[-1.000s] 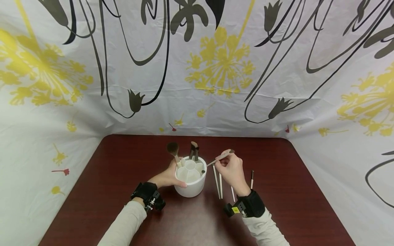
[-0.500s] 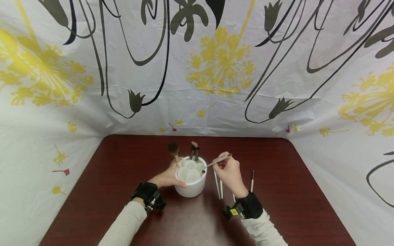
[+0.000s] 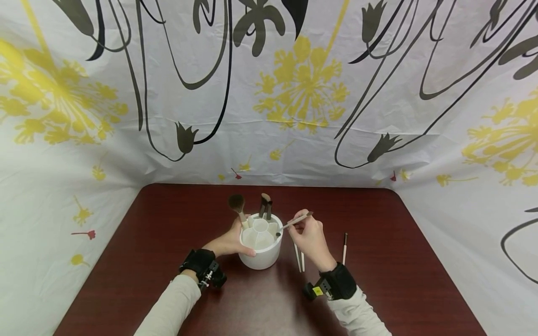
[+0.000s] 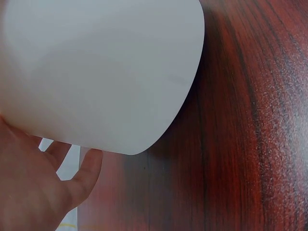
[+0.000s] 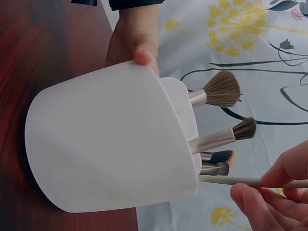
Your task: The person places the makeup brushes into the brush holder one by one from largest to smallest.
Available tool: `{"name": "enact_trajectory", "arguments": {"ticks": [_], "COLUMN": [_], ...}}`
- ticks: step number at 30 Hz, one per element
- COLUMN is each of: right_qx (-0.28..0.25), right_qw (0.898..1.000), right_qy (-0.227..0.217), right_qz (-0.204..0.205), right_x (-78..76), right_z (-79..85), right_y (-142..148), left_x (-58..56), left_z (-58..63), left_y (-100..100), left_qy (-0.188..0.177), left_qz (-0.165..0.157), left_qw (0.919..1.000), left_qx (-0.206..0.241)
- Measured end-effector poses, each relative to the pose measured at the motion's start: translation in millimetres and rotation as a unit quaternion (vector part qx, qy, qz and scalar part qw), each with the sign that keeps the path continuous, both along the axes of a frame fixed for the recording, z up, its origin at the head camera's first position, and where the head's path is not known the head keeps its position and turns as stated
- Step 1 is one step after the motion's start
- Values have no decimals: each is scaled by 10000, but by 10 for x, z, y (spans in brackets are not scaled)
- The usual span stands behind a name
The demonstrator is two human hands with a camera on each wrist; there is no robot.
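Note:
A white round brush holder with a divided top stands on the table. My left hand grips its left side, thumb at the front of the rim. The left wrist view shows the holder's smooth wall with fingers along it. My right hand pinches a thin makeup brush by its pale handle, bristles pointing up and right. The handle's lower end is right at the holder's right rim. Inside the holder stand a large fluffy brush, a smaller dark brush and two more brushes.
Pale-handled brushes lie on the dark red table beside the right hand, partly hidden by it. Another dark-tipped brush lies farther right. A patterned white cloth hangs behind the table.
My right hand has moved slightly left and down with the makeup brush, bringing its handle end to the holder's rim. It now covers a brush handle seen earlier. My left hand has stayed put.

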State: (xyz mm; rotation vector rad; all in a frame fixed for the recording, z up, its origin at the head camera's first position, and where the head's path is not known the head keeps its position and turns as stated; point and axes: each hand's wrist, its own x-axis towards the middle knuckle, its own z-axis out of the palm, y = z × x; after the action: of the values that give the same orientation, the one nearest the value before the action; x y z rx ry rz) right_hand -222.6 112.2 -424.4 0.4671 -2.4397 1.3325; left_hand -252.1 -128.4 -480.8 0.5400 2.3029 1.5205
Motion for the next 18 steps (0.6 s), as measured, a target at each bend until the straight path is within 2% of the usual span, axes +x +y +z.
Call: {"name": "enact_trajectory", "arguments": {"ticks": [3,18], "right_qx": [135,539], "right_qw": [9999,9985], "right_qy": [58,-69], "right_qz": [-9,-41], "right_x": [0,8], "right_z": [-25,-47], "right_y": [-18,-77], "left_x": [73,67], "left_z": [159,148], "left_y": [16,22], "left_qy": [-50,-4], "left_qz": [-19,-53], "left_qw": [10000,9999], "left_qx": [59,157]}}
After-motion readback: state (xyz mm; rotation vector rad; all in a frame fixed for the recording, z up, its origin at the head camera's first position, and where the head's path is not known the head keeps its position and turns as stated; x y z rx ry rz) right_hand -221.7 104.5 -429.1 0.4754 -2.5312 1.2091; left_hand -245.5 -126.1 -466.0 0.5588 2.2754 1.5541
